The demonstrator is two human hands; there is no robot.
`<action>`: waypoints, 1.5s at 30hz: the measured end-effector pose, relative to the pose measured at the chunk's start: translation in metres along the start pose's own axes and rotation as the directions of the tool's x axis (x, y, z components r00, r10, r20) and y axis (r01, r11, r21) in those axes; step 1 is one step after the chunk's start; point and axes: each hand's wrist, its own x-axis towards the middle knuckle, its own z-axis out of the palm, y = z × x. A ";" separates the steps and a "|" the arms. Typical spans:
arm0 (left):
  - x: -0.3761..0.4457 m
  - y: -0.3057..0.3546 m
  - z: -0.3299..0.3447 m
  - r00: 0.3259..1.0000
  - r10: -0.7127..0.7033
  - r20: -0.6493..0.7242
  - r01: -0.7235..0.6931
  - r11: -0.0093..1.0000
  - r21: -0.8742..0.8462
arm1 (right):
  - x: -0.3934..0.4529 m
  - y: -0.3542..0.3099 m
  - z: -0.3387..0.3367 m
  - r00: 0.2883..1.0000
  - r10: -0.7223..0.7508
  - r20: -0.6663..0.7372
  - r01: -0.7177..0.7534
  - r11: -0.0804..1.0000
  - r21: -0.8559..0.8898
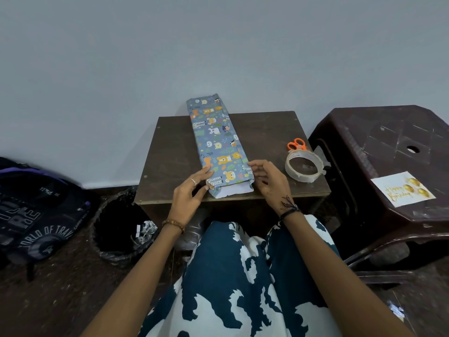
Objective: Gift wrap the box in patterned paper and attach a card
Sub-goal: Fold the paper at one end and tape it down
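- Long narrow box wrapped in blue-grey paper with cartoon bears and animals (217, 144) lies lengthwise on the small dark brown wooden tabletop (170, 152); far end overhangs the back edge toward the pale wall, near end sits close to the front edge.
- Near end of the wrap is unclosed: white inner side of the paper (234, 189) shows as an open flap.
- Left hand (192, 190), ring on one finger, bead bracelet on wrist: fingers (205, 172) straight, lying flat against the left near edge of the box, touching the paper, not curled round it.
- Right hand (269, 183), dark thread bands on wrist: fingers loosely bent and spread, tips at the right near corner of the box; cannot tell if they touch the paper; nothing gripped.
- Roll of clear tape (305, 167) on the right part of the tabletop, well apart from the box.
- Orange-handled scissors (296, 144) just behind the roll, touching or partly under it.
- White "Happy Birthday" card with gold balloons (403, 192) lies flat on the dark brown plastic stool (388, 132) right of the tabletop.
- Black-lined waste bin (121, 229) on the floor, front left of the tabletop; dark printed backpack (36, 215) further left.
- Blue and white patterned clothing (243, 276) covers the person's lap at the bottom.
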 end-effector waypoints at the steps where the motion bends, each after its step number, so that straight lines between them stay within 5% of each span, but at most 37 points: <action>1: 0.001 -0.002 -0.003 0.999 0.018 0.027 -0.019 1.000 0.022 | 0.000 0.000 0.001 1.000 0.005 -0.004 -0.005 1.000 -0.015; 9: 0.000 -0.004 0.010 0.995 0.078 -0.063 -0.065 0.980 0.189 | 0.004 -0.001 0.008 0.998 0.021 -0.055 -0.023 0.999 -0.032; 16: 0.003 0.000 0.012 0.994 0.108 -0.025 -0.091 0.929 0.359 | 0.004 0.004 -0.002 0.998 0.033 0.048 -0.040 0.988 0.150; 25: 0.005 -0.003 0.010 0.992 0.130 0.005 -0.120 0.904 0.411 | 0.001 -0.005 0.012 0.995 -0.029 -0.092 0.010 0.979 -0.206; 29: 0.006 -0.004 0.004 0.962 0.269 0.051 -0.251 0.791 0.557 | 0.004 -0.004 0.009 0.996 -0.082 -0.037 0.069 0.961 -0.268; 37: 0.006 -0.007 0.004 0.883 0.468 0.040 -0.402 0.710 0.578 | 0.009 -0.004 0.007 0.987 -0.159 0.019 0.152 0.894 -0.421; 45: 0.011 -0.008 -0.004 0.875 0.475 0.094 -0.443 0.706 0.553 | 0.013 -0.006 0.003 0.950 -0.306 0.062 0.294 0.807 -0.512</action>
